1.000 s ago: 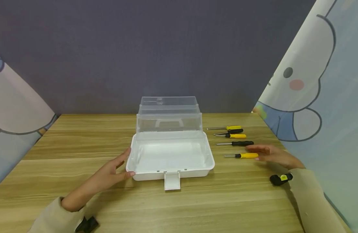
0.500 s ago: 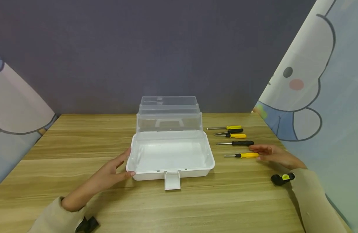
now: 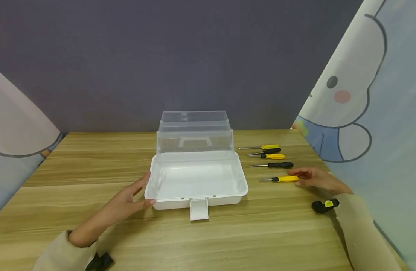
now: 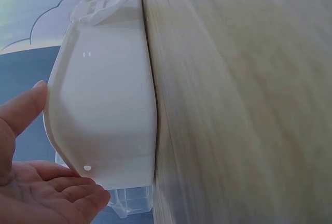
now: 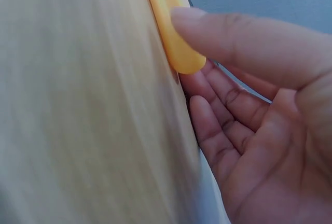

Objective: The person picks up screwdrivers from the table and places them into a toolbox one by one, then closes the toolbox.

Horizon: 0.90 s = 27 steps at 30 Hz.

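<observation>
A white plastic box stands with its clear tiered lid raised at the back and its front latch hanging down. My left hand rests at the box's front left corner, thumb on the front rim and straight fingers along the left side. On the right, my right hand is around the handle end of a yellow-handled screwdriver lying on the table. In the right wrist view the thumb overlaps the yellow handle, with the loosely bent fingers behind it.
Behind that screwdriver lie a black-handled screwdriver and several more, yellow and black, including one yellow screwdriver at the back. A dark panel rises behind the wooden table. A cartoon-printed curtain borders the right side.
My right hand has drawn back slightly to the right along the yellow handle. The left hand stays at the box corner. The head view has shifted a little.
</observation>
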Each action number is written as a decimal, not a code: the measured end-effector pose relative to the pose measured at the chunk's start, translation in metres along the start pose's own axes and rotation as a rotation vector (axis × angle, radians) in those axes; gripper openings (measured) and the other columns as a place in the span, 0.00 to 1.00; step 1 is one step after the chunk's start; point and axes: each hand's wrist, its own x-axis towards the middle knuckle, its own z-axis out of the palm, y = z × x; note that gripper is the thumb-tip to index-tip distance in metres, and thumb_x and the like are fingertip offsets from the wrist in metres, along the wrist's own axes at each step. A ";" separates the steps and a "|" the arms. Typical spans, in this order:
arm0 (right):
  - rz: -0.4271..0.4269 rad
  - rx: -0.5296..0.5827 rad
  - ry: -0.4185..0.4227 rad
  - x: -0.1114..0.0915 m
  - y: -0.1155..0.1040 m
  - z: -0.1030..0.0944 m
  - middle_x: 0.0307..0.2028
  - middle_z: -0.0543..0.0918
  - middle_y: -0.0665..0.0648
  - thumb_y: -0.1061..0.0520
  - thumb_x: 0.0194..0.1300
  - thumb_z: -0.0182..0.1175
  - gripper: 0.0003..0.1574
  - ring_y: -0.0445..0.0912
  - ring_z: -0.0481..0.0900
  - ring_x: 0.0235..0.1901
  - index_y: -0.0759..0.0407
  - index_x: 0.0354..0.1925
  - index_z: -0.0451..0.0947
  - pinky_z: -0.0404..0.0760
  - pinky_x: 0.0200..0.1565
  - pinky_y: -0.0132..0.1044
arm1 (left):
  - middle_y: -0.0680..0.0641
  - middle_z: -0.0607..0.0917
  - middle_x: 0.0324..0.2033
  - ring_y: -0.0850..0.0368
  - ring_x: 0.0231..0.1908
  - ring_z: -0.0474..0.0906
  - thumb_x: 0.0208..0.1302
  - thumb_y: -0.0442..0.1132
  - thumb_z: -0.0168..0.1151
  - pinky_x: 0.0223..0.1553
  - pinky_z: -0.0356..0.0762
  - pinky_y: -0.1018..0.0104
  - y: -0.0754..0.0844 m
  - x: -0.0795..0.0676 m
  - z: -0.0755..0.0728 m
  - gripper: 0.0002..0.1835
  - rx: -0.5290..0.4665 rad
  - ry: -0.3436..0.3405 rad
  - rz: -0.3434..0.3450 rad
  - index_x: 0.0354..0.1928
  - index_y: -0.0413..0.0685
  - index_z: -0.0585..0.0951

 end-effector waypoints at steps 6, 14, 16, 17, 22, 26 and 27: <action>-0.015 0.003 -0.008 0.002 -0.002 0.000 0.54 0.78 0.60 0.66 0.65 0.58 0.25 0.34 0.76 0.48 0.77 0.58 0.68 0.77 0.45 0.26 | 0.32 0.49 0.70 0.29 0.68 0.46 0.61 0.43 0.64 0.63 0.52 0.70 0.000 0.000 0.000 0.45 0.004 0.005 -0.006 0.72 0.35 0.50; 0.014 -0.029 0.028 0.004 -0.005 0.005 0.51 0.80 0.55 0.64 0.64 0.59 0.23 0.36 0.77 0.44 0.73 0.56 0.71 0.77 0.41 0.28 | 0.32 0.49 0.70 0.29 0.67 0.46 0.62 0.43 0.64 0.63 0.53 0.65 0.001 -0.001 -0.001 0.45 0.022 0.003 -0.013 0.72 0.36 0.49; 0.024 -0.043 0.037 0.005 -0.008 0.006 0.50 0.80 0.53 0.63 0.64 0.59 0.23 0.37 0.77 0.43 0.73 0.56 0.72 0.77 0.40 0.28 | 0.32 0.50 0.70 0.29 0.67 0.47 0.61 0.43 0.64 0.63 0.53 0.66 0.001 -0.001 -0.002 0.45 0.024 0.007 -0.006 0.72 0.36 0.49; 0.026 -0.046 0.040 0.006 -0.009 0.006 0.49 0.80 0.53 0.63 0.64 0.59 0.23 0.37 0.77 0.43 0.73 0.55 0.72 0.77 0.40 0.27 | 0.32 0.50 0.70 0.29 0.68 0.47 0.61 0.43 0.64 0.63 0.53 0.67 0.001 0.000 -0.002 0.45 0.025 0.009 -0.002 0.72 0.37 0.50; 0.036 -0.082 0.051 0.007 -0.011 0.008 0.49 0.81 0.60 0.63 0.63 0.60 0.22 0.36 0.77 0.43 0.72 0.54 0.74 0.77 0.40 0.27 | 0.32 0.50 0.70 0.29 0.67 0.47 0.61 0.42 0.64 0.64 0.53 0.64 0.000 0.000 -0.001 0.45 0.022 0.007 0.001 0.72 0.36 0.50; 0.052 -0.132 0.060 0.007 -0.013 0.010 0.50 0.80 0.66 0.61 0.63 0.61 0.22 0.35 0.76 0.44 0.69 0.54 0.75 0.76 0.41 0.26 | 0.32 0.50 0.70 0.28 0.67 0.48 0.61 0.43 0.65 0.62 0.53 0.44 0.000 0.001 -0.001 0.45 0.026 0.005 -0.011 0.72 0.37 0.50; 0.060 -0.138 0.061 0.007 -0.013 0.010 0.50 0.80 0.66 0.60 0.63 0.62 0.22 0.35 0.76 0.44 0.68 0.54 0.76 0.76 0.41 0.26 | 0.32 0.50 0.70 0.28 0.67 0.48 0.61 0.43 0.65 0.62 0.53 0.43 0.000 0.001 0.000 0.45 0.028 0.007 -0.010 0.72 0.37 0.50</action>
